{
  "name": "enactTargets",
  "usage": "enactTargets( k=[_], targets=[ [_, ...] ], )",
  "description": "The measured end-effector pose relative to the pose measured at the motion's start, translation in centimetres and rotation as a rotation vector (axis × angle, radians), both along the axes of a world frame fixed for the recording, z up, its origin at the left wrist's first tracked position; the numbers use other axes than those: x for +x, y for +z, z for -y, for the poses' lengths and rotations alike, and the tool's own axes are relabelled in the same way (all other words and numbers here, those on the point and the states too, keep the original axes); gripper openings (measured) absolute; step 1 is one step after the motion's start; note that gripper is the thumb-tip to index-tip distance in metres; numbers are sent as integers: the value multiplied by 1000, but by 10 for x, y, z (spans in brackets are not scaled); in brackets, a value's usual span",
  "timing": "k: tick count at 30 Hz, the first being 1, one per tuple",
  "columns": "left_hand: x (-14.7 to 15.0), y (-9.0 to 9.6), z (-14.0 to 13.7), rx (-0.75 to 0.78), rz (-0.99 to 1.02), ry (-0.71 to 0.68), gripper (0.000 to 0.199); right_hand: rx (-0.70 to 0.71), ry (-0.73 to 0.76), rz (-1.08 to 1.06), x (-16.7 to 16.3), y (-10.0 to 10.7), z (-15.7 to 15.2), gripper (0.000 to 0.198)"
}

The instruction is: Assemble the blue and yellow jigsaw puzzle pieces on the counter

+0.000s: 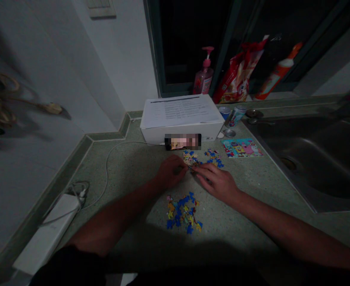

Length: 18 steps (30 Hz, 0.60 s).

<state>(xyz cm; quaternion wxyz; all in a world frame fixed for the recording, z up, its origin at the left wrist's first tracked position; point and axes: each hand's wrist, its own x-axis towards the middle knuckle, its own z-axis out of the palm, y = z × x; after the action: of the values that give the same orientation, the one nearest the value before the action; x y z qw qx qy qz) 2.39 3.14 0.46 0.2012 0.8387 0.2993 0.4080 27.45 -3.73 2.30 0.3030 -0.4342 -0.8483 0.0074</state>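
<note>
My left hand and my right hand meet over the counter, fingertips almost touching. Between them is a small jigsaw puzzle piece, pinched by the fingers of both hands; its picture is too dark to make out. Just beyond the fingertips lies a group of puzzle pieces, partly hidden by my hands. Another cluster of blue and pale pieces sits to its right. Nearer to me, a loose pile of blue and yellow puzzle pieces is spread on the counter.
A phone leans against a white box, its cable running left to a power strip. A colourful picture card lies right, beside the steel sink. Cans, a pump bottle and a red bag stand behind.
</note>
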Motion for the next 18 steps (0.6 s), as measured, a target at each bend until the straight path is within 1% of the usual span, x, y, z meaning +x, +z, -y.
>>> enactTargets(
  k=[4,7,11,14,16,18],
  targets=[
    [0,1,1,4,-17,-7,20,-54,-3,-76,-1,3,0,29],
    [1,1,2,-5,-69,-44,19,-151,-12,-152,-3,4,1,26],
    [1,2,4,-33,-190,-123,19,-299,62,-238,-5,2,1,20],
    [1,3,6,-33,-198,-153,19,-366,86,-284,-6,1,-1,18],
    [1,4,7,-21,-208,-142,17,-391,57,-317,-6,0,-2,18],
    [2,5,7,-5,-235,-75,14,-424,16,-341,-4,-1,-5,17]
  ],
)
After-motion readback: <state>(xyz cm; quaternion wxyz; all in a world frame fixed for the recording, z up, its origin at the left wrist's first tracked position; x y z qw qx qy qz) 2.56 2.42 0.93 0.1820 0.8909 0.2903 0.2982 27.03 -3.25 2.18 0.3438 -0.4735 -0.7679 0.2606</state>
